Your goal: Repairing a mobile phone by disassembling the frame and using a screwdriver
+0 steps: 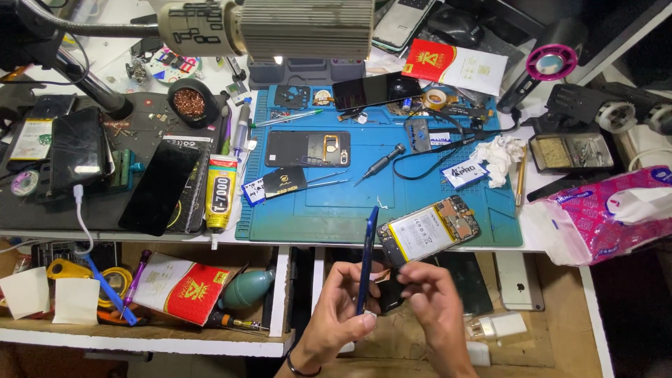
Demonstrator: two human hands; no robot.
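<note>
The left hand grips a thin blue phone frame upright on edge, while the right hand pinches a dark part beside it. Just beyond both hands, an opened phone body with white battery lies face-up on the blue mat-covered surface, within reach.

**Bright lamp overhead, dimmer below the bench**

We see strong light from the ribbed grey metal lamp head at top centre, evenly brightening the blue rubber work mat. Glare flares on the glossy black phone screen. The lower wooden shelf sits dimmer. Edges bend slightly; focus stays sharp.
</note>
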